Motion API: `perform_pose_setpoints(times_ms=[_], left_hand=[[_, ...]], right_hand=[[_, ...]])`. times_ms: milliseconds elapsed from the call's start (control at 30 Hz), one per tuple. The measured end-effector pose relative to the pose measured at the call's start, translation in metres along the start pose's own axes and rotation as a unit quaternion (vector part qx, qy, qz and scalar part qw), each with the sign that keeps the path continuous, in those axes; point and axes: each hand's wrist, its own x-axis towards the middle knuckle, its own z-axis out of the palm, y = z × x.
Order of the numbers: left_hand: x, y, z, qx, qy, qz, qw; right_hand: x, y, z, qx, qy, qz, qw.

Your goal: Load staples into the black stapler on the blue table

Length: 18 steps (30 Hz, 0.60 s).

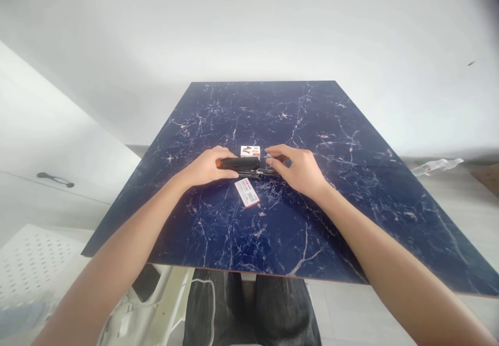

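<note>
A black stapler [242, 164] with an orange end lies on the dark blue marbled table [296, 226], its lid swung up from the metal base. My left hand [208, 167] is closed around the stapler's rear half. My right hand [298, 168] pinches at the front of the metal base, fingers pressed together on something small I cannot make out. A small white staple box [250, 151] stands just behind the stapler. A second white and red staple box [247, 192] lies flat in front of it, near my left wrist.
The table stands against a white wall. A white cabinet with a dark handle [55, 180] is to the left. A perforated white surface [35, 263] sits low on the left. A crumpled plastic wrapper [436, 165] lies on the floor at the right.
</note>
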Motion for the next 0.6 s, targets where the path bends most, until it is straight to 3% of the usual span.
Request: perform_pose_setpoints(times_ms=[300, 600], left_hand=[[-0.002, -0.002, 0.001, 0.002, 0.002, -0.006, 1.0], [-0.002, 0.0, 0.001, 0.003, -0.003, -0.017, 1.0]], right_hand=[[0.0, 0.001, 0.0, -0.023, 0.018, -0.013, 0.999], [0.001, 0.012, 0.003, 0.004, 0.008, 0.027, 1.0]])
